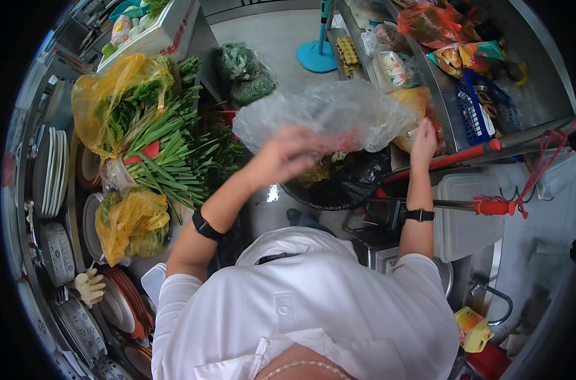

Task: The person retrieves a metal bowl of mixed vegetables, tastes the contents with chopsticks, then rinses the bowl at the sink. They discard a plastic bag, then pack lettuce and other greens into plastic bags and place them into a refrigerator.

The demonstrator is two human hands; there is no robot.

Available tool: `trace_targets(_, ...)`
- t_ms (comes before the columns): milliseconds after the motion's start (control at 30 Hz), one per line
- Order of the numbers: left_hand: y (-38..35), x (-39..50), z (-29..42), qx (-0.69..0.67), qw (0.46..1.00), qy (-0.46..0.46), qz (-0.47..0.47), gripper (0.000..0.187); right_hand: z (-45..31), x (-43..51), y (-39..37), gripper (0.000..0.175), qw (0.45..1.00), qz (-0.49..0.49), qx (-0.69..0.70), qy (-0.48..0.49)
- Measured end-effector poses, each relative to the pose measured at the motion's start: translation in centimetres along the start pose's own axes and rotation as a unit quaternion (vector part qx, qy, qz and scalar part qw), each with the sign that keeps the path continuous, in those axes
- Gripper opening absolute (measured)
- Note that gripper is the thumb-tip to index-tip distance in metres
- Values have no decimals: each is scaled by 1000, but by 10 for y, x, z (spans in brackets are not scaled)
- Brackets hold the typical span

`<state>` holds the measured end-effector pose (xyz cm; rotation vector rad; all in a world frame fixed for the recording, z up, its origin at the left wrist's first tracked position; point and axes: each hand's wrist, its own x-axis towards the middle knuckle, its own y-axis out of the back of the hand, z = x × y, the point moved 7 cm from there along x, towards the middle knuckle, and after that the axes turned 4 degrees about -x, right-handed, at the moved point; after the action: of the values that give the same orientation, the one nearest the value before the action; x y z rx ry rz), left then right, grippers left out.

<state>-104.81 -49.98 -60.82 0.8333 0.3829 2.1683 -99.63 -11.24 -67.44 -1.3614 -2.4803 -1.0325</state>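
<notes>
A large clear plastic bag [326,111] spans the space before me, crumpled and blurred by motion. My left hand [292,154], also blurred, lies over its near left side; whether the fingers grip it is not plain. At the bag's right end, my right hand [424,142] has its fingers drawn together on the plastic. Directly beneath is a bin lined with a black plastic bag [354,185], with scraps partly visible inside. Left of my left hand lie long green leafy stalks [169,161], partly wrapped in plastic with a red band.
Yellow bags of greens [131,223] lie at left, beside racks of plates [55,171]. Bagged vegetables [247,73] rest on the floor near a blue round stand base [316,56]. Red-gripped poles [494,207] jut in from the right, below a blue basket [475,109].
</notes>
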Motion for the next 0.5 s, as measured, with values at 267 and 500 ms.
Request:
trace_targets(267, -128, -120, -48, -110, 850, 237, -458, 50, 132, -148, -21, 63, 889, -324, -274, -173)
trace_targets(500, -114, -137, -73, -135, 847, 306, -413, 51, 120, -166, -20, 53, 937, -227, -222, -148)
